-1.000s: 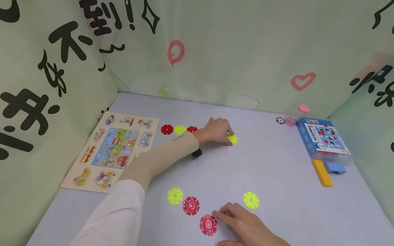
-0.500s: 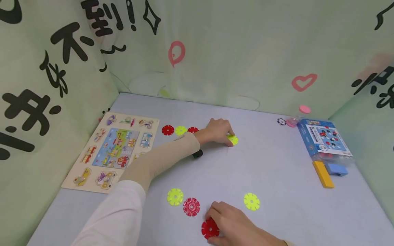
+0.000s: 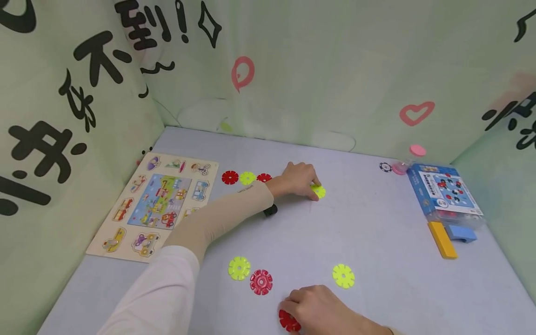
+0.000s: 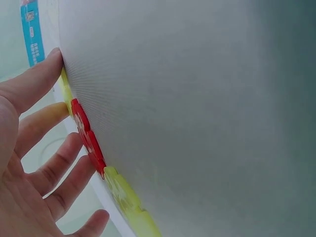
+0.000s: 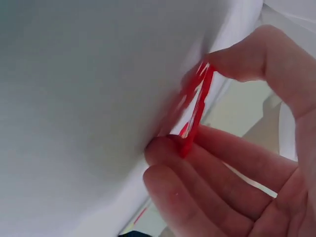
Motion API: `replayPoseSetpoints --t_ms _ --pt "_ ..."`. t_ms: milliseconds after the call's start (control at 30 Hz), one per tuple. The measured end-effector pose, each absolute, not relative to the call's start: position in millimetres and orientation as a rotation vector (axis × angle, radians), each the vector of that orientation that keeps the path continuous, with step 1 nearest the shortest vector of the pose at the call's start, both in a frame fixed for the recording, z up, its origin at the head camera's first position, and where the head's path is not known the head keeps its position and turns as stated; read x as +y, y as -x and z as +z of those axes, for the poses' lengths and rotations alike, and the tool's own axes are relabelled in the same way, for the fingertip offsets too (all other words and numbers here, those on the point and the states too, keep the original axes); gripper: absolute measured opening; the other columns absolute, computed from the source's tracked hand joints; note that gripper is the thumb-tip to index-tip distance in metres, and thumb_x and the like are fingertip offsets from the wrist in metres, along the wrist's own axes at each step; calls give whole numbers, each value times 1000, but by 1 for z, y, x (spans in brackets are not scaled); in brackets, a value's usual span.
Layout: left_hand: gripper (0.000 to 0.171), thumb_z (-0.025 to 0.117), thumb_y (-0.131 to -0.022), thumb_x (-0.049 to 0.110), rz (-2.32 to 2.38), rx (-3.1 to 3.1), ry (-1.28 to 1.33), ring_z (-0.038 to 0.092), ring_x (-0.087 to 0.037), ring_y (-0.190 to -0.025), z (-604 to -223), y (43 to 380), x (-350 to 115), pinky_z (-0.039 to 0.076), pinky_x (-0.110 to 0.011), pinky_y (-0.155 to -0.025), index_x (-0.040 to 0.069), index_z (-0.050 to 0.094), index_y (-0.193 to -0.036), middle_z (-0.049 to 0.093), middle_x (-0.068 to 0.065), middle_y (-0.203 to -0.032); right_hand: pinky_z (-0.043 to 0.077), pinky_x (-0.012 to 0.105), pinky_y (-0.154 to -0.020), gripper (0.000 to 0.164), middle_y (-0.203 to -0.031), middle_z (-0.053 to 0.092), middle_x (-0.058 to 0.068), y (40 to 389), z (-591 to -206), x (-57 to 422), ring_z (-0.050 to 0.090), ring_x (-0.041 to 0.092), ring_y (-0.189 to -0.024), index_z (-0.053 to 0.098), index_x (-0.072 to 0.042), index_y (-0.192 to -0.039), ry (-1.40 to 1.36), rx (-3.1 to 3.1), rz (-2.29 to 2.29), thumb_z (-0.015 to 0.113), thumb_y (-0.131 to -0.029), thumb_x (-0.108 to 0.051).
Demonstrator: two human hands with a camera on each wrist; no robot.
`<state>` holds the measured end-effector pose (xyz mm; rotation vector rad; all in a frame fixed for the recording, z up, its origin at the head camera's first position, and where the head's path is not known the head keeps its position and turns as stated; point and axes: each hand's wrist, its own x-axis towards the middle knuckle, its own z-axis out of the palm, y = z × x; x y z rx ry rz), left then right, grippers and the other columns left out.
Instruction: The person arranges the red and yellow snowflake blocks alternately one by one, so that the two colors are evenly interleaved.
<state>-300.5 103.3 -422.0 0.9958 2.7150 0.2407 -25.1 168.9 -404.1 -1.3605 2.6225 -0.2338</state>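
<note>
Left hand [image 3: 296, 179] far forward, pinching yellow disc [image 3: 320, 191]; right hand [image 3: 319, 309] nearer, pinching red disc [image 3: 288, 320].

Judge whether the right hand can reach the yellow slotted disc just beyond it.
Probably yes: the yellow slotted disc lies close, nothing between, but the right hand pinches a red slotted disc, so may need freeing first.

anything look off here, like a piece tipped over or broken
Nothing stands out as broken or spilled. The red disc does sit tilted, as the right wrist view shows, but that seems explained by the right hand pinching it, rather than anything being wrong.
</note>
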Motion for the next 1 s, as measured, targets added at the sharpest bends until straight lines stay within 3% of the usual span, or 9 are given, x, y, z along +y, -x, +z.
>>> replayPoseSetpoints --t_ms 167,300,500,633,767,1000 --pt "48 71 -76 56 235 2716 -992 49 -9 -107 -420 299 103 37 -38 -87 40 63 -120 57 11 -121 51 15 -65 34 -87 70 -12 47 -392 191 57 -6 -72 73 -19 -99 1066 2725 -421 79 -69 -35" --pt "49 71 -75 57 226 2732 -994 50 -9 -107 -419 298 103 37 -40 -88 39 64 -120 57 12 -121 50 17 -60 38 -84 72 -9 97 -386 231 59 -2 -68 75 -16 -98 891 2950 -545 83 -64 -32" --pt "48 72 -75 56 243 2723 -998 50 -9 -105 -419 297 103 39 -39 -86 39 64 -119 58 12 -118 47 20 -56 46 -88 73 2 185 -396 289 62 13 -71 73 -13 -106 539 3091 -518 84 -67 -34" --pt "47 71 -75 56 236 2722 -1017 51 -10 -104 -420 297 102 39 -39 -85 39 64 -119 58 12 -116 47 24 -57 47 -89 72 7 224 -405 302 60 17 -72 73 -10 -107 481 3084 -439 83 -68 -34" --pt "47 71 -76 56 222 2725 -1025 50 -10 -104 -420 297 103 39 -39 -86 40 64 -120 58 11 -116 46 24 -60 47 -93 72 9 242 -411 306 59 18 -75 71 -9 -112 519 3031 -364 81 -71 -30" --pt "49 70 -76 57 208 2723 -1012 49 -11 -104 -421 298 104 39 -41 -88 39 63 -121 57 11 -117 36 25 -54 47 -112 70 14 240 -408 305 53 18 -70 65 -11 -121 562 2972 -265 77 -78 -25"
